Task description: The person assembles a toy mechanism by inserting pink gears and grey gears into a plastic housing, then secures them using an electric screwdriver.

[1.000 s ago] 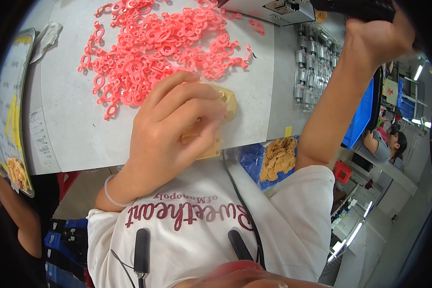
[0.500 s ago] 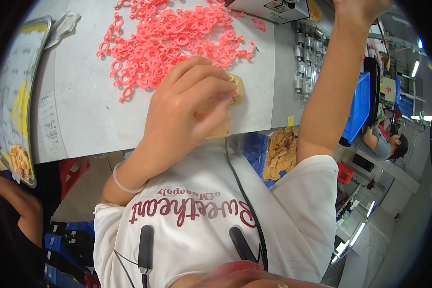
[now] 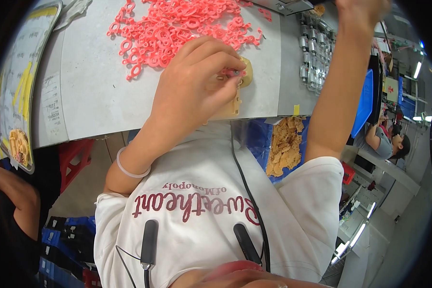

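My left hand (image 3: 192, 79) is closed near the table's front edge, thumb and fingertips pinching a small pink ring-shaped plastic piece (image 3: 234, 73). Right under these fingertips is a tan plastic part (image 3: 246, 78), largely covered by the hand. Just beyond the hand spreads a heap of pink ring-shaped plastic pieces (image 3: 173, 29). My right arm stretches far out to the upper right. At the picture's top edge, my right hand (image 3: 362, 8) is blurred and cut off, its fingers out of sight.
A clear tray of metallic cylinders (image 3: 314, 55) lies on the table at right, near a boxy device (image 3: 288, 6). Tan parts (image 3: 283, 144) fill a blue-lined container below the edge. At left stands a silver-rimmed board (image 3: 21, 86). Beside my right arm is a blue bin (image 3: 363, 105); people sit nearby.
The view has shifted, so table and hands sit a little differently in it. The pink piece in my left fingertips shows more clearly. My right arm stays stretched out.
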The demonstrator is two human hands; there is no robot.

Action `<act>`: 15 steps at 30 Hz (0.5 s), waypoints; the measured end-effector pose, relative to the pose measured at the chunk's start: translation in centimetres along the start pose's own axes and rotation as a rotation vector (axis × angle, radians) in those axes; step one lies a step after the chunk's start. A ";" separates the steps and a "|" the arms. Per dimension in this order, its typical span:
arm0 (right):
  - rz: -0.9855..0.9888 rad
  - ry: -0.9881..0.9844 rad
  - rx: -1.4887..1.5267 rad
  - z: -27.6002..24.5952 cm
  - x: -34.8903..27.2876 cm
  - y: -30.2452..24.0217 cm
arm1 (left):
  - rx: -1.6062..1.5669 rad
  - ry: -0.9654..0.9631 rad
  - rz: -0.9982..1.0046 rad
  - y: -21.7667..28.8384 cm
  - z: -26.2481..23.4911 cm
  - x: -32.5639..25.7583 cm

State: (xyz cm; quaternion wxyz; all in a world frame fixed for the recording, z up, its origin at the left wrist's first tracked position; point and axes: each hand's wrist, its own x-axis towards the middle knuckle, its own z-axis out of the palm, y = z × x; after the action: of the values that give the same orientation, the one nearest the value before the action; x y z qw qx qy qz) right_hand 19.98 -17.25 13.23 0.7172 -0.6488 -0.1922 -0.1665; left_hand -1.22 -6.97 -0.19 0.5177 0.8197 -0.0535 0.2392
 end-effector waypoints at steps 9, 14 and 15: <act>0.095 -0.071 0.080 -0.6 -9.8 -4.9 | -0.048 -0.034 -0.039 0.4 -0.1 0.1; 0.111 -0.139 0.165 -2.8 -10.0 -4.0 | -0.020 -0.103 -0.016 0.9 -0.7 0.8; 0.112 -0.154 0.186 -3.2 -10.0 -3.8 | -0.019 -0.103 -0.019 0.9 -0.6 0.7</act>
State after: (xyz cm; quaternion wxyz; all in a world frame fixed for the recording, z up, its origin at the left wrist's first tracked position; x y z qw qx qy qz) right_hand 9.63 -20.94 11.39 0.7656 -0.6000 -0.2250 -0.0573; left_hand -1.11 -6.71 1.05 0.5240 0.8266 -0.0745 0.1911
